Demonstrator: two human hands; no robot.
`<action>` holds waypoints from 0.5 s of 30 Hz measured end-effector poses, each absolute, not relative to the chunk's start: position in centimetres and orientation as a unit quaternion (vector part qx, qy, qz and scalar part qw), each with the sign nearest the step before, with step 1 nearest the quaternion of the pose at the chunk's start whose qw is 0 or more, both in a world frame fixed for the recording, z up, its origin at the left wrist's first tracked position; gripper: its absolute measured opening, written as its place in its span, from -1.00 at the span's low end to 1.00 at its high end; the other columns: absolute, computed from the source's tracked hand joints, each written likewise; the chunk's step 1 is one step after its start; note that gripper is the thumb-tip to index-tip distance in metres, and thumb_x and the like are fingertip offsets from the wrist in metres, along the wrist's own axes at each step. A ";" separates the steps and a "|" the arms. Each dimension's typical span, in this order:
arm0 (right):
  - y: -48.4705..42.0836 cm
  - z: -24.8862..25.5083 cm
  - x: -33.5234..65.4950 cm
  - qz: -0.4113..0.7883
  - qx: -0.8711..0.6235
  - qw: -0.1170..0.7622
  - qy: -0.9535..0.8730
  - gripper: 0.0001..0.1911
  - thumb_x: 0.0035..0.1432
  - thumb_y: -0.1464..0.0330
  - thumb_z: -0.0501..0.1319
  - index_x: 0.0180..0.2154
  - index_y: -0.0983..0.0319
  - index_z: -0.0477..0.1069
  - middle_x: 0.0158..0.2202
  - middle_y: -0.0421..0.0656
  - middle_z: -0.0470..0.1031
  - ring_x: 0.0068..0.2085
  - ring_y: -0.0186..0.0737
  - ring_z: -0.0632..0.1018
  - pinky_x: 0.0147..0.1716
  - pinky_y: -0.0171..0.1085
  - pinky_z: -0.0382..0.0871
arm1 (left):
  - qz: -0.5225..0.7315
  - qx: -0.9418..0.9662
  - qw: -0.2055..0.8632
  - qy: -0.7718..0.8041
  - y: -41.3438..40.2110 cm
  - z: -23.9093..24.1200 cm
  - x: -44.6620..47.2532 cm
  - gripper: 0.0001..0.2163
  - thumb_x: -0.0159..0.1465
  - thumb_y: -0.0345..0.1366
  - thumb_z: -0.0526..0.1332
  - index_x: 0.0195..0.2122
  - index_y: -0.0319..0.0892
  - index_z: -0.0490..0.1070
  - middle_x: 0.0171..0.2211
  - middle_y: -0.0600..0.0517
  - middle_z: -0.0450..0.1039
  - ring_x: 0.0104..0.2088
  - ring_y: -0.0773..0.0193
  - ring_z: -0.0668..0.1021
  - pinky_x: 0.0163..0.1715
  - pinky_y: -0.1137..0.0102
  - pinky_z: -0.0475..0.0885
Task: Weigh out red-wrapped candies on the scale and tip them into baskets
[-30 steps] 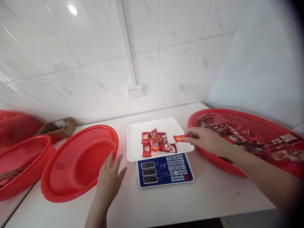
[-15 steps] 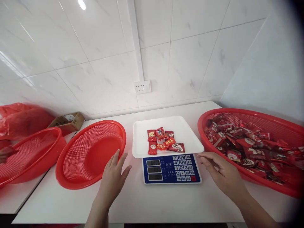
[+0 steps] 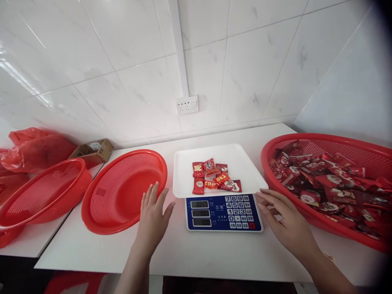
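Observation:
A blue digital scale (image 3: 224, 212) stands on the white table, and its white tray (image 3: 241, 163) carries several red candy packets (image 3: 214, 177). My left hand (image 3: 153, 220) lies open and flat on the table between the scale and an empty red basket (image 3: 122, 192), fingertips near the basket's rim. My right hand (image 3: 286, 222) is open and holds nothing, its fingers beside the scale's right corner. A large red basket (image 3: 330, 143) heaped with red candy packets (image 3: 321, 179) stands just right of that hand.
Another red basket (image 3: 39, 196) sits on a lower surface at far left, with red plastic bags (image 3: 33, 147) and a small cardboard box (image 3: 92, 151) behind it. A wall socket (image 3: 187, 105) is on the tiled wall. The table's front edge runs near my wrists.
My right hand let a candy packet go onto the scale tray and drew back to the scale's right side, empty. My left hand stayed flat by the empty basket.

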State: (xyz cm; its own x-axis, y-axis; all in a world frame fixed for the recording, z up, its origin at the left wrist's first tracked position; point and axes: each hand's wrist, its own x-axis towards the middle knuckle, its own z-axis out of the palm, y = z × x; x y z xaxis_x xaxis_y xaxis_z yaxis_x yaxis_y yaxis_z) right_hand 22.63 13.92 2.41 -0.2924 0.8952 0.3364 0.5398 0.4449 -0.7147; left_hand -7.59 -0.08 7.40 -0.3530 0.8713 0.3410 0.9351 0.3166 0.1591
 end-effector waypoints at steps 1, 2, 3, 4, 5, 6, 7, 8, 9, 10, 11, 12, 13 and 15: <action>13.8 2.6 22.5 0.241 -0.468 0.371 -0.765 -0.62 0.20 0.10 0.06 -0.11 0.17 0.45 0.00 0.01 0.42 -0.26 -0.15 0.57 -0.47 -0.23 0.53 | -0.193 -0.571 0.116 -0.789 0.4 7.6 -7.0 -0.71 0.33 -0.21 0.07 0.02 -0.14 0.40 0.20 -0.17 0.25 0.25 -0.10 0.21 0.13 -0.09 0.21; 13.6 2.7 22.4 0.240 -0.467 0.374 -0.764 -0.63 0.20 0.11 0.06 -0.12 0.16 0.45 -0.01 0.01 0.44 -0.26 -0.14 0.57 -0.48 -0.24 0.53 | -0.223 -0.590 0.124 -0.766 1.1 7.8 -6.3 -0.75 0.33 -0.24 0.07 -0.04 -0.13 0.43 0.16 -0.16 0.31 0.24 -0.07 0.23 0.13 -0.07 0.22; 13.4 2.8 22.3 0.241 -0.465 0.378 -0.764 -0.64 0.20 0.11 0.06 -0.13 0.16 0.46 -0.02 0.00 0.45 -0.26 -0.14 0.57 -0.49 -0.24 0.53 | -0.253 -0.617 0.119 -0.736 2.0 8.1 -5.4 -0.79 0.33 -0.27 0.08 -0.09 -0.12 0.45 0.10 -0.13 0.37 0.21 -0.02 0.28 0.12 -0.02 0.27; 13.3 2.9 22.3 0.244 -0.461 0.380 -0.764 -0.65 0.20 0.12 0.06 -0.14 0.15 0.46 -0.03 0.00 0.46 -0.28 -0.15 0.57 -0.51 -0.25 0.52 | -0.280 -0.648 0.103 -0.701 3.1 8.3 -4.4 -0.81 0.33 -0.28 0.08 -0.13 -0.11 0.46 0.02 -0.11 0.43 0.16 0.03 0.34 0.08 0.05 0.33; 13.2 3.0 22.2 0.246 -0.456 0.383 -0.765 -0.66 0.20 0.13 0.06 -0.14 0.15 0.46 -0.04 -0.01 0.46 -0.31 -0.18 0.57 -0.52 -0.26 0.52 | -0.298 -0.677 0.080 -0.668 4.2 8.5 -3.5 -0.82 0.33 -0.29 0.09 -0.14 -0.11 0.45 -0.05 -0.10 0.46 0.09 0.07 0.39 0.04 0.11 0.38; 13.1 3.0 22.1 0.246 -0.451 0.385 -0.766 -0.67 0.20 0.14 0.06 -0.15 0.15 0.46 -0.04 -0.01 0.47 -0.34 -0.20 0.57 -0.53 -0.26 0.51 | -0.308 -0.701 0.063 -0.640 5.4 8.6 -2.5 -0.83 0.32 -0.29 0.11 -0.13 -0.12 0.45 -0.10 -0.09 0.48 0.03 0.10 0.43 0.00 0.14 0.41; 13.0 3.0 22.1 0.245 -0.447 0.387 -0.768 -0.67 0.20 0.14 0.07 -0.15 0.15 0.47 -0.05 -0.01 0.47 -0.35 -0.21 0.57 -0.54 -0.27 0.51 | -0.309 -0.718 0.053 -0.622 6.5 8.6 -1.6 -0.83 0.31 -0.31 0.12 -0.13 -0.14 0.45 -0.14 -0.09 0.48 -0.02 0.11 0.45 -0.02 0.14 0.42; 13.0 3.0 22.1 0.243 -0.442 0.388 -0.771 -0.68 0.20 0.15 0.07 -0.16 0.15 0.47 -0.05 -0.01 0.47 -0.35 -0.21 0.57 -0.53 -0.27 0.51 | -0.302 -0.728 0.049 -0.614 7.6 8.6 -0.9 -0.83 0.30 -0.32 0.14 -0.13 -0.15 0.45 -0.17 -0.09 0.49 -0.05 0.11 0.46 -0.03 0.13 0.42; 12.9 3.0 22.2 0.241 -0.438 0.389 -0.774 -0.69 0.20 0.16 0.08 -0.16 0.15 0.48 -0.05 -0.02 0.48 -0.32 -0.20 0.57 -0.52 -0.27 0.52 | -0.289 -0.733 0.048 -0.614 8.6 8.4 -0.3 -0.83 0.28 -0.32 0.16 -0.13 -0.16 0.45 -0.18 -0.08 0.50 -0.08 0.10 0.46 -0.04 0.12 0.41; 12.8 3.0 22.4 0.240 -0.435 0.388 -0.776 -0.70 0.20 0.17 0.08 -0.17 0.14 0.48 -0.05 -0.03 0.48 -0.27 -0.18 0.58 -0.51 -0.28 0.52 | -0.272 -0.733 0.046 -0.622 9.4 8.3 0.1 -0.83 0.27 -0.33 0.17 -0.13 -0.17 0.45 -0.19 -0.08 0.51 -0.09 0.09 0.46 -0.04 0.11 0.39; 12.8 2.9 22.5 0.241 -0.433 0.387 -0.778 -0.71 0.20 0.17 0.09 -0.17 0.13 0.48 -0.06 -0.04 0.49 -0.23 -0.15 0.58 -0.51 -0.28 0.52 | -0.254 -0.731 0.042 -0.632 10.0 8.1 0.4 -0.83 0.26 -0.33 0.19 -0.14 -0.18 0.46 -0.20 -0.07 0.51 -0.10 0.08 0.46 -0.04 0.11 0.38; 12.7 2.8 22.8 0.242 -0.433 0.384 -0.779 -0.72 0.20 0.17 0.08 -0.18 0.12 0.48 -0.07 -0.05 0.50 -0.19 -0.13 0.57 -0.52 -0.29 0.51 | -0.239 -0.727 0.035 -0.643 10.5 8.0 0.6 -0.83 0.25 -0.34 0.20 -0.15 -0.19 0.46 -0.20 -0.07 0.52 -0.11 0.07 0.46 -0.04 0.11 0.37; 12.7 2.7 23.0 0.243 -0.434 0.380 -0.780 -0.72 0.20 0.18 0.08 -0.19 0.12 0.48 -0.09 -0.06 0.52 -0.17 -0.12 0.57 -0.53 -0.29 0.51 | -0.228 -0.723 0.027 -0.651 10.8 7.8 0.7 -0.83 0.24 -0.35 0.21 -0.15 -0.19 0.46 -0.20 -0.06 0.52 -0.11 0.07 0.46 -0.04 0.11 0.37; 12.6 2.5 23.3 0.244 -0.433 0.376 -0.782 -0.74 0.20 0.19 0.08 -0.20 0.11 0.48 -0.14 -0.08 0.54 -0.18 -0.11 0.57 -0.52 -0.28 0.51 | -0.223 -0.717 0.016 -0.660 11.2 7.6 0.7 -0.83 0.23 -0.38 0.20 -0.16 -0.19 0.47 -0.20 -0.05 0.53 -0.13 0.08 0.47 -0.06 0.13 0.37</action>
